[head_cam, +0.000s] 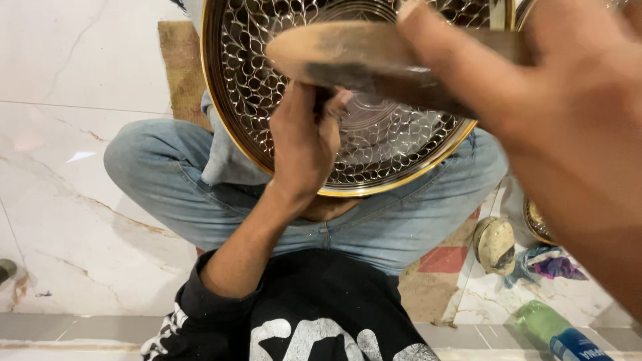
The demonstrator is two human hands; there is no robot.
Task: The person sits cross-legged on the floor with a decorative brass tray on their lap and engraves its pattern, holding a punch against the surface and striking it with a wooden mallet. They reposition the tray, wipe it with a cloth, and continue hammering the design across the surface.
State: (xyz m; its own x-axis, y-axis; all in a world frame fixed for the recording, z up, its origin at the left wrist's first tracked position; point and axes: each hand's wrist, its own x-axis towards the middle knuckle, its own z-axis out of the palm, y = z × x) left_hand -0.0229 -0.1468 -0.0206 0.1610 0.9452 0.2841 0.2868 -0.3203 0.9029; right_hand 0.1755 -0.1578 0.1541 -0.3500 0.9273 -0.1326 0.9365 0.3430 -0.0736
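A large round metal tray (pixel 251 87) with a cut leaf pattern and a gold rim rests tilted on my crossed legs in blue jeans. My left hand (pixel 304 144) is fisted over its middle, gripping a short dark punch (pixel 326 100) whose tip is hidden against the tray. My right hand (pixel 568 113) is raised close to the camera and blurred, and it grips a worn wooden mallet (pixel 354 57) that hangs above the left hand and the tray.
White marble floor lies to the left, with a brown mat (pixel 177 67) behind the tray. At the right lie a round wooden block (pixel 495 244), a crumpled cloth (pixel 552 264), part of another gold-rimmed tray (pixel 535 224) and a green plastic bottle (pixel 548 327).
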